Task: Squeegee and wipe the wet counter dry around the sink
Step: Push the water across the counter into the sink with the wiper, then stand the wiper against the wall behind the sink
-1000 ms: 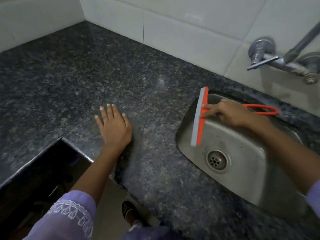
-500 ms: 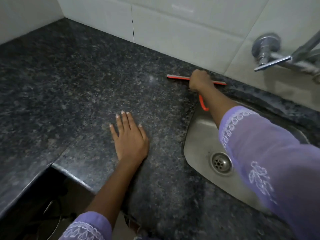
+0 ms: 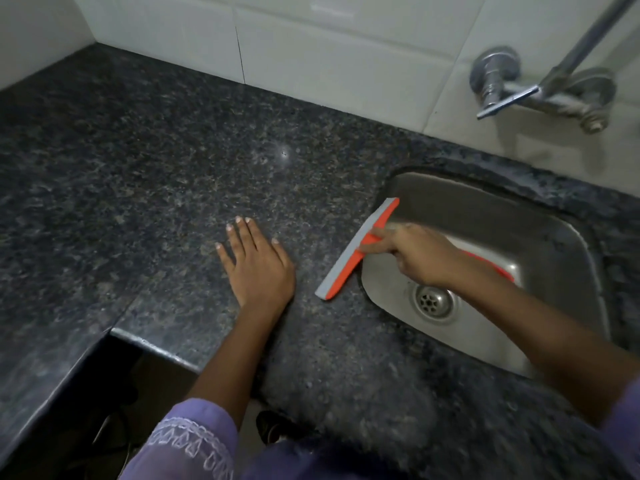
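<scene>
An orange squeegee with a grey rubber blade lies along the left rim of the steel sink, its blade on the dark granite counter. My right hand grips its handle over the basin, forefinger stretched toward the blade. The handle's orange loop shows behind my wrist. My left hand rests flat on the counter, fingers straight, a little left of the blade.
A chrome wall tap with a lever sticks out of the white tiles above the sink's back right. The drain sits in the basin floor. The counter's front edge steps back at the lower left, with dark space below.
My right hand has drawn the squeegee from the back wall down to the sink's left rim, turning the blade from crosswise to nearly lengthwise. My left hand stays flat on the counter.
</scene>
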